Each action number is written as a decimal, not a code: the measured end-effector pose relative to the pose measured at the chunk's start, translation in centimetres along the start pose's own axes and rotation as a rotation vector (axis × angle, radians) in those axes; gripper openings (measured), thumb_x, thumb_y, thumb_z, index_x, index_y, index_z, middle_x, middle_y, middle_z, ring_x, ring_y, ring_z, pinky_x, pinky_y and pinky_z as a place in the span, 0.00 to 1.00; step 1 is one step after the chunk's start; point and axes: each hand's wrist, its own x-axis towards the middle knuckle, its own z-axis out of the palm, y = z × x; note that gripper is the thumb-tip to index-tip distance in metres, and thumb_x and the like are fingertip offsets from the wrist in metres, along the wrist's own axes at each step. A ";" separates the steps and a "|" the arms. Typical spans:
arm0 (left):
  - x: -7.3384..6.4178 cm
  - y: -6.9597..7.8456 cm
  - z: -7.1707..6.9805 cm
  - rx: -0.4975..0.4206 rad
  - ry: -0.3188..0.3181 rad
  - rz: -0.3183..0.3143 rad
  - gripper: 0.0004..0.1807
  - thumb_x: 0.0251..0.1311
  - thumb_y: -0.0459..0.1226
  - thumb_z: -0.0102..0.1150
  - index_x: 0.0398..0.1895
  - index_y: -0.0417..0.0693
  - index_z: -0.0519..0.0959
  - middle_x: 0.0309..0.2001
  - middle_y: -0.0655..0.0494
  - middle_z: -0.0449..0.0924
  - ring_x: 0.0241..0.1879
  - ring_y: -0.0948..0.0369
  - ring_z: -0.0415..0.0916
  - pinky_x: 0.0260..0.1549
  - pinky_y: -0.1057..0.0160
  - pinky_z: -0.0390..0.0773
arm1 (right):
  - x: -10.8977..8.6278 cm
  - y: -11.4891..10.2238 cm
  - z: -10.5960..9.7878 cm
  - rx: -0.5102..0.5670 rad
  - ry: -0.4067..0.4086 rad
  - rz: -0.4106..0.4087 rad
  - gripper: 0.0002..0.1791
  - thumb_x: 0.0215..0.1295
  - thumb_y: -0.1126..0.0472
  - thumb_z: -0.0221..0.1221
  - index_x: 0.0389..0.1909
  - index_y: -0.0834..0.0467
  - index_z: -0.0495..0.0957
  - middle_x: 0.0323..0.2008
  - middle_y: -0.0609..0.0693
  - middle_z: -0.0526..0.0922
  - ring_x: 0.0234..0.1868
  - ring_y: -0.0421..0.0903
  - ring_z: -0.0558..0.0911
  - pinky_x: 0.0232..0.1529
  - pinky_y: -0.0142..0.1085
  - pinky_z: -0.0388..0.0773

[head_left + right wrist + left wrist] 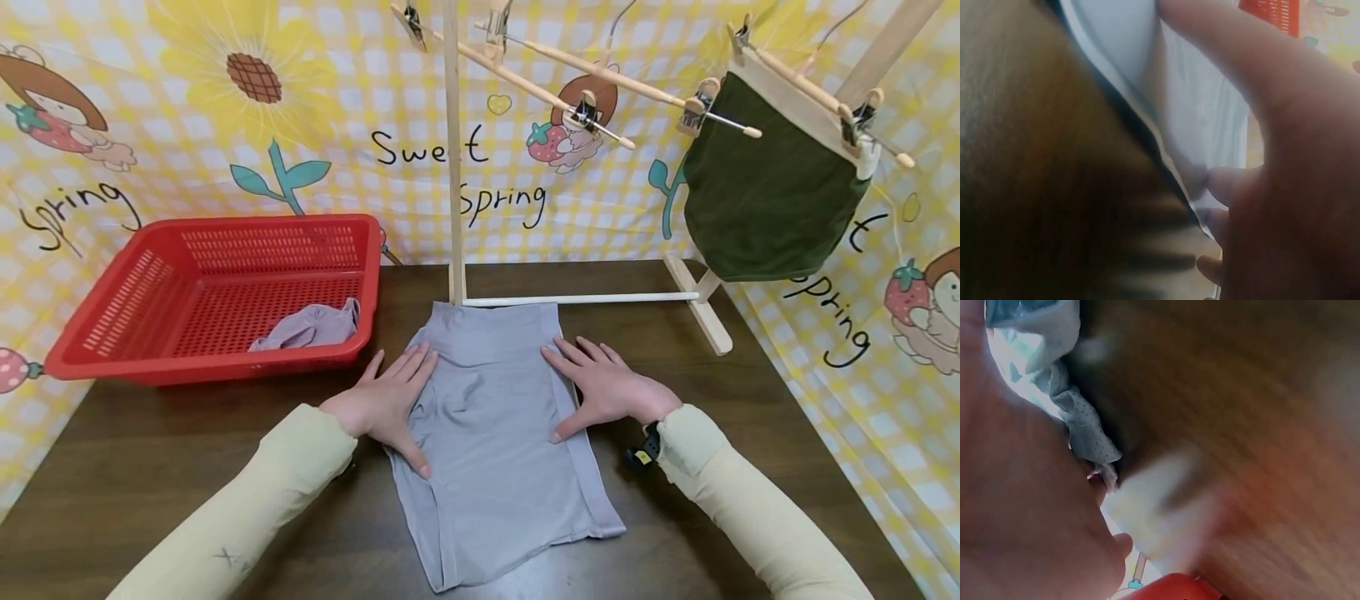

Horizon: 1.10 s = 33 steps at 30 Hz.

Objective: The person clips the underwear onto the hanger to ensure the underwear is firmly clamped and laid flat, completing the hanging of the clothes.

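Note:
A pair of pale grey underpants [502, 475] lies spread on the dark wooden table, with a smooth band along its right side and some wrinkles at the left. My left hand [386, 404] rests on the left edge, fingers spread and straight. At the right band, my right hand [603, 385] touches the cloth with fingers apart and thumb toward me. Bunched cloth [1082, 419] shows beside the left palm in the left wrist view. The right wrist view has the thin cloth edge [1147, 122] running under the fingertips.
A red plastic basket [213, 368] at the left holds a crumpled greyish cloth [315, 323]. Behind the underpants stands a wooden rack [454, 167] with a white lower bar [585, 298]. Clip hangers [600, 77] hang above, one bearing dark green underpants [772, 183].

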 end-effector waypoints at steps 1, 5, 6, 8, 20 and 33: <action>0.1 0.0 -0.1 -0.011 -0.012 0.002 0.88 0.21 0.77 0.72 0.83 0.43 0.38 0.82 0.45 0.29 0.79 0.47 0.27 0.68 0.33 0.26 | 0.0 -0.1 0.1 0.007 0.002 0.001 0.69 0.46 0.27 0.71 0.82 0.54 0.48 0.81 0.58 0.42 0.78 0.66 0.41 0.72 0.64 0.36; -0.3 0.9 0.3 -0.023 0.057 0.044 0.85 0.23 0.76 0.73 0.83 0.45 0.42 0.82 0.43 0.34 0.79 0.44 0.31 0.68 0.32 0.30 | -0.2 -0.6 0.2 0.067 0.058 -0.034 0.66 0.46 0.30 0.74 0.81 0.55 0.54 0.80 0.60 0.48 0.78 0.66 0.43 0.71 0.65 0.43; -0.6 1.6 0.4 -0.025 0.104 0.073 0.82 0.25 0.75 0.75 0.82 0.45 0.46 0.81 0.42 0.39 0.78 0.43 0.35 0.69 0.32 0.34 | -0.3 -0.9 0.1 0.088 0.081 -0.051 0.63 0.47 0.32 0.75 0.80 0.55 0.57 0.79 0.60 0.51 0.78 0.64 0.45 0.70 0.64 0.46; -1.3 3.3 0.8 -0.032 0.210 0.170 0.72 0.27 0.71 0.78 0.76 0.45 0.60 0.75 0.43 0.54 0.74 0.45 0.49 0.69 0.36 0.47 | -0.8 -1.6 0.0 0.119 0.128 -0.092 0.54 0.49 0.37 0.76 0.74 0.56 0.67 0.74 0.59 0.61 0.75 0.61 0.55 0.69 0.60 0.57; -4.7 9.0 3.1 -0.104 -0.017 0.510 0.27 0.38 0.59 0.82 0.24 0.61 0.71 0.23 0.74 0.65 0.22 0.72 0.63 0.24 0.73 0.65 | -6.3 -7.0 1.4 0.117 -0.201 -0.206 0.19 0.41 0.48 0.80 0.12 0.41 0.76 0.12 0.29 0.72 0.18 0.32 0.72 0.20 0.29 0.70; -4.5 8.6 2.7 -0.147 -0.006 0.444 0.31 0.35 0.59 0.82 0.21 0.58 0.66 0.19 0.69 0.62 0.19 0.70 0.62 0.18 0.70 0.63 | -7.1 -5.5 2.2 0.348 -0.259 -0.250 0.16 0.48 0.51 0.79 0.15 0.44 0.80 0.13 0.31 0.75 0.15 0.29 0.72 0.17 0.27 0.69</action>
